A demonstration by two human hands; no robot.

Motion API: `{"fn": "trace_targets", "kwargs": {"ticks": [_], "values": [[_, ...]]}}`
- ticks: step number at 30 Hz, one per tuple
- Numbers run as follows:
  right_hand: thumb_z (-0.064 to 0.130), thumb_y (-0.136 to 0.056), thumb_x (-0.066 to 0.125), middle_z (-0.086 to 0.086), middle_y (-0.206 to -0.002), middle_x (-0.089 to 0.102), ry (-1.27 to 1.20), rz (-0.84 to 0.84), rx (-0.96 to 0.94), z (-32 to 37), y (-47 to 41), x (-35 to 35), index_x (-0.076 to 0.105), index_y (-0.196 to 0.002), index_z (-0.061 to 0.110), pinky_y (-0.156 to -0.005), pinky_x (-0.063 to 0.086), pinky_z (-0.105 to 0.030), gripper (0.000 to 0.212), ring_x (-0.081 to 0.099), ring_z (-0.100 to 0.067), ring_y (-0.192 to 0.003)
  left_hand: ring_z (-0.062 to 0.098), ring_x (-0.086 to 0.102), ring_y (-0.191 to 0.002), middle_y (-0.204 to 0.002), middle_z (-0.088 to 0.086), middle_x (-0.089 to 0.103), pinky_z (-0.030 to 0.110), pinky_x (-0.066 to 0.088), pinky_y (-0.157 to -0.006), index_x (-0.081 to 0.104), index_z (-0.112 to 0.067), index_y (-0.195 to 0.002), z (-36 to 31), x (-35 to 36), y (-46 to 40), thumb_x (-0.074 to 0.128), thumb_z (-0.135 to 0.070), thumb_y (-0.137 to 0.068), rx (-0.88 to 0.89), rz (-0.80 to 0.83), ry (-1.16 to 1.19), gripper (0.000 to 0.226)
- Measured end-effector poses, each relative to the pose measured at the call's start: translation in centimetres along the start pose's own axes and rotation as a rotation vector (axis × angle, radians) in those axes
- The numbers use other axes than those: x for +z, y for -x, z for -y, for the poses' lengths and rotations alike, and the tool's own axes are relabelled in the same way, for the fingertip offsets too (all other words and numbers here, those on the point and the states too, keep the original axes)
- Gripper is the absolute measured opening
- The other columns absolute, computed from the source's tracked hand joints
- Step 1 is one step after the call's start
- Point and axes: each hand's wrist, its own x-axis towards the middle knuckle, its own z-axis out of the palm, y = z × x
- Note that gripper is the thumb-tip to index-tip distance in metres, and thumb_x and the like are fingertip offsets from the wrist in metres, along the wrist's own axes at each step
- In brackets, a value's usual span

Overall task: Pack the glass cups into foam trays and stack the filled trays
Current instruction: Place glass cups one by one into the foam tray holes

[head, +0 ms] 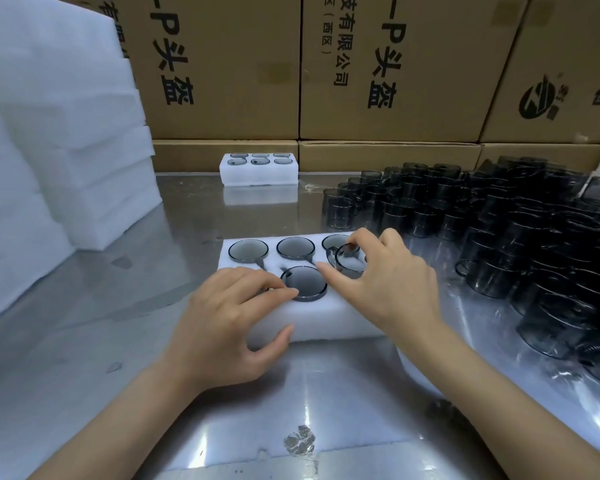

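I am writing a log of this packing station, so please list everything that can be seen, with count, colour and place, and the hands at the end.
near foam tray: one, white, table centre, under both hands
cups in near tray: at least five, smoky grey; front-left slot hidden by the left hand
far foam tray: one, white, filled with six cups, at table back
loose glass cups: many, dark grey, crowded on table right
foam stack: one tall pile, white, left
cardboard boxes: several, brown with black print, behind table
table: one, shiny metal
left hand: rests on near tray, fingertip at the front-middle cup
right hand: pinches the rim of the front-right cup, which is tilted, not seated
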Motion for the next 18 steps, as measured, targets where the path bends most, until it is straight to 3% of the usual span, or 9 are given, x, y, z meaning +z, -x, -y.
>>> {"fn": "trace_targets", "kwargs": {"ticks": [4, 8, 11, 13, 15, 18], "values": [[0.083, -0.067, 0.039, 0.006, -0.085, 0.039, 0.099, 0.014, 0.008, 0.3, 0.0, -0.1, 0.053, -0.098, 0.033, -0.047, 0.017, -0.026, 0.061, 0.051, -0.026, -0.061, 0.024, 0.063, -0.086, -0.096, -0.001, 0.067, 0.037, 0.049, -0.077, 0.073, -0.014, -0.101, -0.2, -0.1, -0.1, 0.061, -0.035, -0.079, 0.002, 0.011, -0.023, 0.033], [0.086, -0.068, 0.030, 0.009, -0.084, 0.044, 0.039, -0.003, -0.011, -0.1, 0.4, -0.2, 0.055, -0.099, 0.035, -0.052, 0.026, -0.027, 0.064, 0.059, -0.021, -0.075, 0.024, 0.063, -0.092, -0.105, -0.001, 0.067, 0.036, 0.048, -0.081, 0.071, -0.013, -0.108, -0.7, -0.2, -0.6, 0.060, -0.036, -0.078, -0.001, 0.069, -0.042, 0.039], [0.074, -0.079, 0.024, 0.014, -0.097, 0.055, -0.224, -0.055, -0.039, -1.5, 0.5, -0.9, 0.059, -0.110, 0.038, -0.067, 0.033, -0.027, 0.059, 0.054, -0.013, -0.093, 0.022, 0.058, -0.113, -0.131, -0.001, 0.058, 0.038, 0.045, -0.094, 0.058, -0.013, -0.129, -1.6, -0.2, -1.0, 0.057, -0.044, -0.080, -0.020, 0.171, -0.041, 0.058], [0.058, -0.089, 0.024, 0.016, -0.114, 0.061, -0.383, -0.096, -0.120, -2.6, 0.6, -1.5, 0.061, -0.121, 0.031, -0.081, 0.034, -0.019, 0.056, 0.051, -0.009, -0.104, 0.017, 0.048, -0.128, -0.146, -0.004, 0.043, 0.039, 0.038, -0.106, 0.044, -0.017, -0.141, -2.6, -0.1, -1.5, 0.051, -0.051, -0.083, -0.037, 0.225, -0.049, 0.069], [0.044, -0.095, 0.024, 0.013, -0.126, 0.060, -0.432, -0.091, -0.224, -3.2, 1.0, -1.8, 0.060, -0.127, 0.022, -0.097, 0.032, -0.013, 0.053, 0.050, -0.006, -0.115, 0.015, 0.037, -0.137, -0.154, -0.006, 0.029, 0.038, 0.025, -0.114, 0.032, -0.019, -0.148, -3.4, 0.1, -2.1, 0.043, -0.057, -0.084, -0.039, 0.280, -0.053, 0.075], [0.041, -0.095, 0.021, 0.014, -0.135, 0.052, -0.415, 0.006, -0.285, -3.4, 1.7, -1.5, 0.056, -0.131, 0.021, -0.107, 0.030, -0.019, 0.054, 0.044, -0.001, -0.127, 0.015, 0.026, -0.142, -0.157, -0.007, 0.018, 0.043, 0.013, -0.116, 0.021, -0.020, -0.151, -4.3, 0.9, -2.8, 0.037, -0.060, -0.086, -0.031, 0.346, -0.065, 0.078]]}}
